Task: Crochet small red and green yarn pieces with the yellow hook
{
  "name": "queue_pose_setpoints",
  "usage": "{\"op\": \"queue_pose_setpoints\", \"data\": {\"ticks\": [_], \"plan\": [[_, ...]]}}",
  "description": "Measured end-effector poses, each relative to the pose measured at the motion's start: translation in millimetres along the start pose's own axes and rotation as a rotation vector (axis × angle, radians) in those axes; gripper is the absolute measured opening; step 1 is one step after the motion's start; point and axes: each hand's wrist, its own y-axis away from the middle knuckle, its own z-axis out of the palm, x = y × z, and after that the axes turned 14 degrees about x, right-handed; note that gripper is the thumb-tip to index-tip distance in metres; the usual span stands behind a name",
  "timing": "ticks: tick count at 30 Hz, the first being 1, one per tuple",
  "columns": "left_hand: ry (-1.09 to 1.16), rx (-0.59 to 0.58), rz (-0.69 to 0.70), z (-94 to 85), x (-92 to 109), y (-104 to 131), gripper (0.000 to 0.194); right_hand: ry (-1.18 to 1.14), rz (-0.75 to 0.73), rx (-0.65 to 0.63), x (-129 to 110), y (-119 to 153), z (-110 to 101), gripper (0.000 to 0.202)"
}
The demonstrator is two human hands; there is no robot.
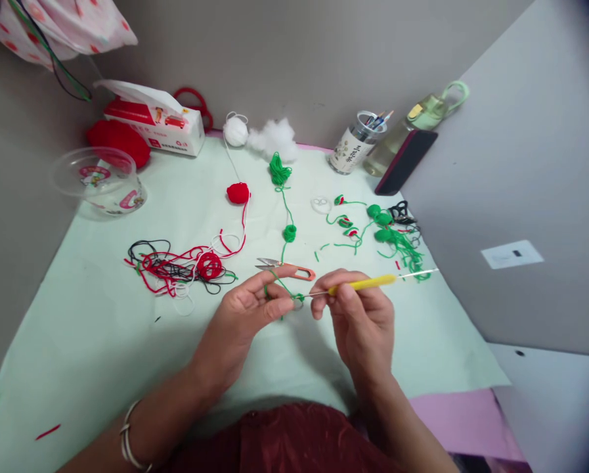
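In my right hand point(363, 315) is a crochet hook with a yellow handle point(366, 284), held like a pen and pointing left. Its metal tip meets a small piece of green crochet point(299, 299), which seems to sit on a small ring. My left hand point(255, 302) pinches that piece between thumb and fingers, with green yarn looped over the raised index finger. The strand appears to lead back to a small green yarn ball point(289, 233) and a green yarn bundle point(280, 169). Just beyond my fingertips lie orange-handled thread snips point(304, 270).
Tangled red, black and white yarn point(176, 266) lies left, below a red yarn ball point(238, 192). Behind stand a clear plastic tub point(119, 190), a tissue box point(176, 131) and a pen jar point(353, 144). Small green crocheted pieces point(346, 222) and a phone point(406, 162) are at right.
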Motion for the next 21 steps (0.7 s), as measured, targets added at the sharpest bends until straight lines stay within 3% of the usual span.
{"op": "queue_pose_setpoints", "data": {"ticks": [3, 6, 9, 12, 16, 19, 21], "plan": [[-0.079, 0.041, 0.062, 0.4, -2.9, 2.2, 0.045, 0.204, -0.194, -0.040, 3.3, 8.8, -0.2, 0.020], [-0.032, 0.008, 0.008, 1.7, -5.7, 3.5, 0.050, 0.498, -0.477, -0.074, 8.8, 22.1, -1.0, 0.038], [0.064, -0.104, -0.098, 2.7, -5.0, 2.2, 0.044, 0.482, -0.560, -0.066, 10.6, 24.0, -0.9, 0.046], [0.114, -0.171, -0.138, 1.3, 0.0, -1.2, 0.033, 0.259, -0.385, 0.005, 5.9, 13.2, -1.6, 0.032], [0.092, -0.129, -0.071, -3.0, 7.0, -4.5, 0.017, -0.037, -0.024, 0.114, -1.0, -1.1, -4.7, 0.018], [0.053, -0.094, -0.034, -4.1, 5.9, -3.9, 0.022, -0.157, 0.143, 0.057, -0.1, -2.2, -3.9, 0.017], [0.031, -0.092, -0.037, -3.6, 2.5, -2.6, 0.030, -0.147, 0.142, -0.004, 2.5, 0.6, -1.5, 0.016]]}}
